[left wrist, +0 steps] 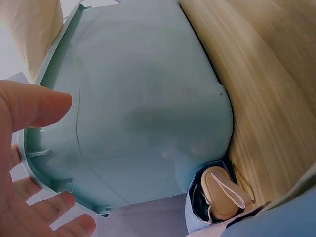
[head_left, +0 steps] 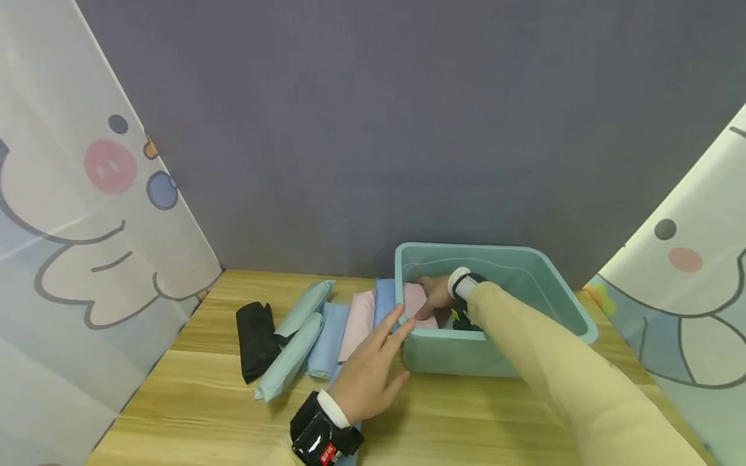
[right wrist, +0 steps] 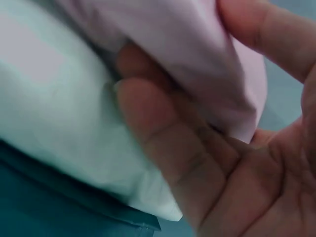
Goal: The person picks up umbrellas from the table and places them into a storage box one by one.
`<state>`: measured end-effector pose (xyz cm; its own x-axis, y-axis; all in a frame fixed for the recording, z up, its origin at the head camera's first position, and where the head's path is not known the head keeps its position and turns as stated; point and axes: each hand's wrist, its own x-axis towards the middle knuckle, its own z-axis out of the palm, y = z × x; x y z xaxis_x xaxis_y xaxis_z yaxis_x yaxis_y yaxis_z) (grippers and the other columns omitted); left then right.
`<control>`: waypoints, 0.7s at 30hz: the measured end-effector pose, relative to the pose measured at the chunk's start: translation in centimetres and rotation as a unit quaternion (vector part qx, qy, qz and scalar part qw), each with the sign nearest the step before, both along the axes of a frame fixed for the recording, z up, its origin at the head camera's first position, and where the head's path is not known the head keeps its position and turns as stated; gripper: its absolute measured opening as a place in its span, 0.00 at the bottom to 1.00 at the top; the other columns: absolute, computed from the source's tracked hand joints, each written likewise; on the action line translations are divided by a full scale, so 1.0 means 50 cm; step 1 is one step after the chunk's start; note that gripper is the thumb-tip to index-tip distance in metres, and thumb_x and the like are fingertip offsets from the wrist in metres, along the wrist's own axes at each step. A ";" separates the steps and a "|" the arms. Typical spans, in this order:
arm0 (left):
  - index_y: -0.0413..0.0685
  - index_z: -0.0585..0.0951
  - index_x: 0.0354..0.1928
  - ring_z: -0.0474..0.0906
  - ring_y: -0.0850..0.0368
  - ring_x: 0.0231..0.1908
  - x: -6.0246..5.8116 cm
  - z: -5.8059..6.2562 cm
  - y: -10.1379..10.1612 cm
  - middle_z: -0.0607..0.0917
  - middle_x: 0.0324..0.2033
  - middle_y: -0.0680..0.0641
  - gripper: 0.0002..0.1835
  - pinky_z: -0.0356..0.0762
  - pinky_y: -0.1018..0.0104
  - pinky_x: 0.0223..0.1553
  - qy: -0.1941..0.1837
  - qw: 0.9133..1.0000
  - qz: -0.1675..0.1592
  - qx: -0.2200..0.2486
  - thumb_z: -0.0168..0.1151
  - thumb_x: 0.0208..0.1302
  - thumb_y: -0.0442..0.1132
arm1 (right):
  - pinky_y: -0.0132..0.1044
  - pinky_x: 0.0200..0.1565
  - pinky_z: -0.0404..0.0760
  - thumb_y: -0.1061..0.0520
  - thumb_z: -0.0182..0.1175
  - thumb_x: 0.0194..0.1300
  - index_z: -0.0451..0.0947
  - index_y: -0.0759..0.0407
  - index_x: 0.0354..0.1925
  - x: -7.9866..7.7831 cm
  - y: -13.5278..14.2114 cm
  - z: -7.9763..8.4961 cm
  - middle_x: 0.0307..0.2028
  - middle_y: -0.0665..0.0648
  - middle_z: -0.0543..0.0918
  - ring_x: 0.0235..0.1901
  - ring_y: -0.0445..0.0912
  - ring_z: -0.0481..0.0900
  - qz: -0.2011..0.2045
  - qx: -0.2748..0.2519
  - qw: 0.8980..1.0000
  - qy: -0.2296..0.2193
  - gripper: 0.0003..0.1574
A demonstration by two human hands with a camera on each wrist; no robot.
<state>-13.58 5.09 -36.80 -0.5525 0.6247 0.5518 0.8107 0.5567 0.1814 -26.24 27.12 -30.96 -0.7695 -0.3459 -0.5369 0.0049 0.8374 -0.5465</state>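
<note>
A teal plastic bin (head_left: 460, 356) stands at the back right of the wooden table. My right hand (head_left: 435, 294) reaches down inside its left end and grips a pink folded umbrella (head_left: 412, 299), thumb on one side and fingers on the other. In the right wrist view a pale mint folded umbrella (right wrist: 59, 94) lies against the backs of those fingers. My left hand (head_left: 370, 374) has its fingers extended, fingertips right at the bin's front left corner. The left wrist view shows its thumb held apart, in front of the bin's outer wall.
Left of the bin lie a black pouch (head_left: 256, 341), mint umbrellas (head_left: 291, 356), a blue one (head_left: 328, 336), a pink one (head_left: 357, 321) and another blue one (head_left: 384, 299), whose tan handle (left wrist: 219, 192) has a strap. More blue fabric (head_left: 350, 456) shows beneath my left wrist. A grey partition (head_left: 350, 129) stands behind.
</note>
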 end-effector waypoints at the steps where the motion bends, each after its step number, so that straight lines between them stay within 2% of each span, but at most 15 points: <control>1: 0.48 0.54 0.74 0.59 0.49 0.68 0.001 0.000 0.000 0.48 0.74 0.42 0.51 0.63 0.56 0.64 -0.001 1.000 0.002 0.000 0.72 0.52 0.43 | 0.42 0.46 0.79 0.47 0.69 0.56 0.40 0.63 0.74 0.002 -0.003 0.001 0.54 0.63 0.69 0.43 0.50 0.78 0.002 0.005 1.000 0.004 0.63; 4: 0.48 0.53 0.74 0.60 0.48 0.68 0.003 -0.001 -0.001 0.48 0.74 0.42 0.51 0.64 0.55 0.63 0.001 1.000 0.003 0.000 0.72 0.52 0.43 | 0.43 0.46 0.79 0.46 0.70 0.56 0.40 0.62 0.74 0.008 -0.008 0.002 0.54 0.63 0.69 0.41 0.50 0.78 -0.003 0.017 1.000 0.003 0.64; 10: 0.48 0.54 0.74 0.60 0.49 0.68 0.004 0.001 -0.002 0.47 0.74 0.43 0.50 0.63 0.56 0.64 -0.002 1.000 0.007 -0.006 0.71 0.53 0.44 | 0.44 0.39 0.82 0.48 0.68 0.59 0.38 0.59 0.75 0.000 -0.007 -0.003 0.39 0.62 0.79 0.31 0.50 0.80 -0.001 0.020 1.000 -0.008 0.62; 13: 0.47 0.53 0.74 0.58 0.49 0.69 0.001 0.001 0.000 0.47 0.74 0.43 0.50 0.63 0.55 0.64 0.000 1.000 0.005 -0.010 0.71 0.53 0.44 | 0.42 0.35 0.82 0.48 0.66 0.59 0.38 0.61 0.74 0.001 -0.005 0.002 0.37 0.62 0.80 0.28 0.50 0.81 0.010 0.022 1.000 -0.003 0.61; 17: 0.48 0.51 0.75 0.57 0.49 0.69 0.001 -0.003 0.003 0.47 0.74 0.42 0.51 0.62 0.55 0.65 0.002 1.000 0.001 -0.010 0.71 0.53 0.43 | 0.44 0.35 0.83 0.47 0.65 0.60 0.36 0.59 0.75 0.007 -0.002 0.014 0.38 0.61 0.80 0.30 0.53 0.84 0.015 0.023 1.000 -0.003 0.61; 21: 0.50 0.49 0.76 0.58 0.48 0.69 0.002 -0.001 0.001 0.46 0.74 0.42 0.53 0.63 0.54 0.64 0.000 1.000 0.005 -0.012 0.71 0.53 0.44 | 0.48 0.38 0.83 0.45 0.60 0.64 0.37 0.56 0.76 0.011 -0.002 0.029 0.37 0.62 0.82 0.33 0.55 0.85 0.017 0.029 0.999 0.008 0.56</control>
<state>-13.45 5.15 -36.87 -0.5592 0.6317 0.5369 0.8047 0.5694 0.1681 -25.68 27.04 -29.51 -0.7662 -0.3396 -0.5455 -0.0313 0.8676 -0.4962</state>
